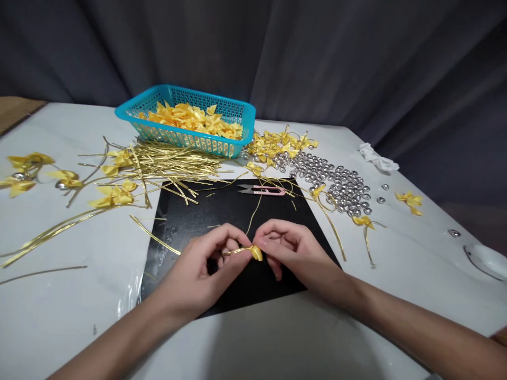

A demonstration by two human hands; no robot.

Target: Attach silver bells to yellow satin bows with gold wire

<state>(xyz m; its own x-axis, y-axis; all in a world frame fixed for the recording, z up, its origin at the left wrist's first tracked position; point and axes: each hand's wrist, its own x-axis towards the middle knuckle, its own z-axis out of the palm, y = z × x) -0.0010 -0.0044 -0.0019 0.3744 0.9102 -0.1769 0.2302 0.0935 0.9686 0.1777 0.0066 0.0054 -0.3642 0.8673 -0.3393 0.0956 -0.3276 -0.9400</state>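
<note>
Left hand (208, 266) pinched thin metallic-gold cord (236, 250), partly hidden. Right hand (295, 248) pinched folded yellow satin ribbon (257, 254), outline unclear.

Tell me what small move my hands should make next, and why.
I'd probably draw the gold cord gently snug at the yellow bow, steadying the bow with your right hand. Both hands meet at the bow, and the cord runs from it toward your left hand. The pink snips lie on the black mat, unheld. I can't see whether the cord is knotted.
</note>
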